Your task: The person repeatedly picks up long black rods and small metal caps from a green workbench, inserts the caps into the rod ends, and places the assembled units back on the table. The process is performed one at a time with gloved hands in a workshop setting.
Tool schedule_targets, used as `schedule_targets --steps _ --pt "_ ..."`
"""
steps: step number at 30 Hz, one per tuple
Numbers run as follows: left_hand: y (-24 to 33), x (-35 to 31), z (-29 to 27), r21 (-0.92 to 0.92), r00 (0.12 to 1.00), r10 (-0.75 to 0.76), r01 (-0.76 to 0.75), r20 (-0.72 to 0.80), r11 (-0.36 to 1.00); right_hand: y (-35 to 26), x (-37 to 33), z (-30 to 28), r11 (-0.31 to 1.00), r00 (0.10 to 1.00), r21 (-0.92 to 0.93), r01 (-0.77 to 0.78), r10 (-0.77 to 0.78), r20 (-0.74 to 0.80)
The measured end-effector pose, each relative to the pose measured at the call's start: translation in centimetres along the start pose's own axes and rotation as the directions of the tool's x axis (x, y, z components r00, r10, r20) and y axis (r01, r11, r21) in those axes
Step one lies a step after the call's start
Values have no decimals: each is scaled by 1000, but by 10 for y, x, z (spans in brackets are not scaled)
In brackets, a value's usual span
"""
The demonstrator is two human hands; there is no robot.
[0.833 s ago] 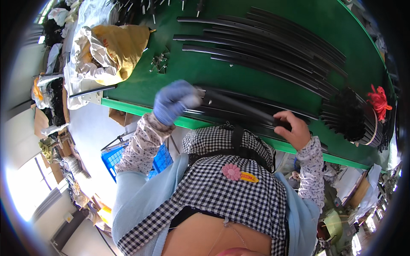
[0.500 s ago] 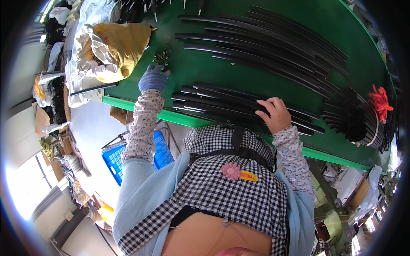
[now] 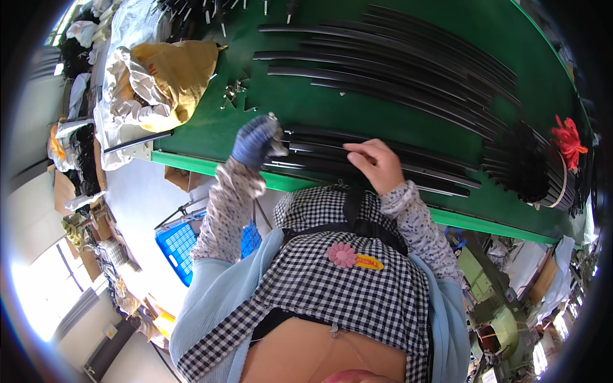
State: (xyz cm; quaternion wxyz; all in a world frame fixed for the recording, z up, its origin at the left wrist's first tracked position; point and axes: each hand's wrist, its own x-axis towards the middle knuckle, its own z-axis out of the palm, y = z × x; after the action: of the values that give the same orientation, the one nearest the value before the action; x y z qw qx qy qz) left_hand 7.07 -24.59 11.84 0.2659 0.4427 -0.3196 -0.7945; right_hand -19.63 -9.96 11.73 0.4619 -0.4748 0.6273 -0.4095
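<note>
Counter: green, with a brighter green edge; the counter [image 3: 287, 105] runs across the view in front of the person.
Left end: a yellow and white sack [image 3: 185, 80], crumpled open, with a few small bent metal pieces [image 3: 231, 96] scattered just beside it.
Far side: a spread of long dark tubes [image 3: 396, 75], roughly side by side; dark rods with pale tips poke in at the top edge.
Right end: a black bristly bundle [image 3: 527, 169] held by a pale band, red strands [image 3: 567, 142] near it.
Below the edge: a blue crate [image 3: 175, 246] and a cardboard box [image 3: 182, 177], at the person's left.
In the way: both hands hide parts of the near tubes.
Near tubes: the near tubes [image 3: 440, 176] lie along the counter's near edge, black, straight-sided, slim, with glossy highlights.
Left hand: blue-gloved, the left hand [image 3: 257, 142] is at the tubes' left ends, fingers curled; a small light bit shows at the fingertips, too blurred to tell whether the grip holds it.
Right hand: bare, the right hand [image 3: 377, 165] is over the tubes' middle, grip loosely parted, thumb away from forefinger; contact is unclear.
Writing: a yellow tag [image 3: 369, 262] beside a pink flower [image 3: 342, 255] on the checked apron [image 3: 348, 293] bears dark lettering; the sack has faint reddish print.
</note>
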Motion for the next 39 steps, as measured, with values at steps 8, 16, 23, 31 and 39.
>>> schedule_targets --steps 8,16,23,31,39 --pt "-32 -24 80 556 842 487 -525 231 644 -26 21 35 625 908 661 -415 332 256" --pt "-23 -24 98 664 877 396 -470 274 582 -17 19 11 621 875 626 -472 416 247" --pt "-26 -20 115 784 667 573 -617 476 66 -24 25 13 471 852 732 -493 431 297" --pt "-35 -23 125 761 845 446 -489 294 426 -8 23 11 789 922 542 -290 382 -63" --pt "-38 -11 116 609 890 330 -456 314 649 -13 29 19 721 951 638 -270 303 59"
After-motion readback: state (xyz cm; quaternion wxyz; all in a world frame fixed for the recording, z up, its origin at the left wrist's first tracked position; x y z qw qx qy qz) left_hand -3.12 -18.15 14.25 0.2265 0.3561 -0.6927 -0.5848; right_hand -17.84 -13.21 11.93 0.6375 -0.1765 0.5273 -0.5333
